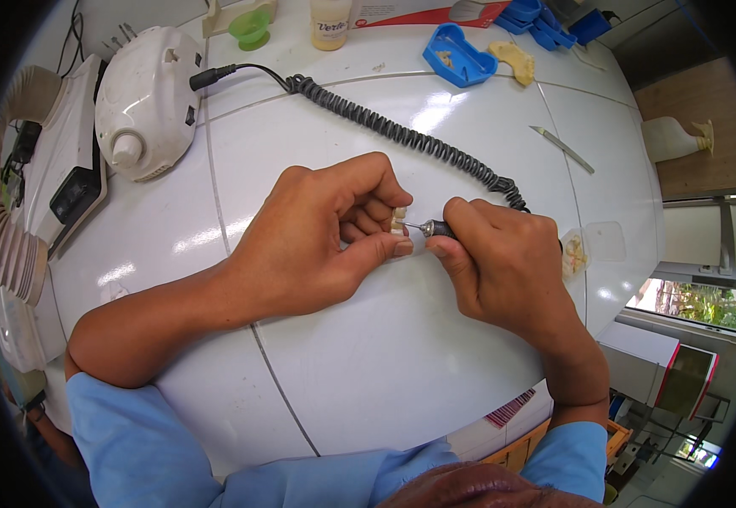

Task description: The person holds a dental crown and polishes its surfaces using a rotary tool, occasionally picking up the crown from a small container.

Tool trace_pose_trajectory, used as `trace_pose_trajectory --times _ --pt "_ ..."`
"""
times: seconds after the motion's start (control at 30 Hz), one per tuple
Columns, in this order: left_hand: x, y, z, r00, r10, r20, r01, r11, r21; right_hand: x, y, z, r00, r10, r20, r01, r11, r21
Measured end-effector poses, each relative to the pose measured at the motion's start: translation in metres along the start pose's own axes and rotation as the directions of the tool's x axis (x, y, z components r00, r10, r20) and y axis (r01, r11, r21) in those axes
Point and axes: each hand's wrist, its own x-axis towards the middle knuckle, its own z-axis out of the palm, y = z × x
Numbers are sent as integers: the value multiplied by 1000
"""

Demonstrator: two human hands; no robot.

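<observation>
Between the thumb and fingertips of my left hand point(317, 229) is a small cream-white row of dental crowns point(398, 222), held upright over the white table. My right hand point(503, 254) grips a dark rotary handpiece point(441, 229) like a pen. Its thin metal bur point(414, 226) points left and reaches the crowns; whether it touches them I cannot tell. From behind the right hand a coiled black cord point(402, 131) runs to a white control unit point(149, 106) with a round knob at the far left.
Along the back stand a green cup point(250, 30), a bottle of yellowish liquid point(330, 24), a blue tray point(459, 59) and a yellow plaster piece point(513, 62). A knife point(562, 149) lies at the right, beyond a clear box point(576, 254). A ribbed hose point(8, 186) curves down the left.
</observation>
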Motion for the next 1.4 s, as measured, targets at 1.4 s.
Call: trace_pose_trajectory --times 1.4 --pt "0 -1 0 1000 12 3 -12 1000 18 0 0 -2 1000 2 26 -3 1000 11"
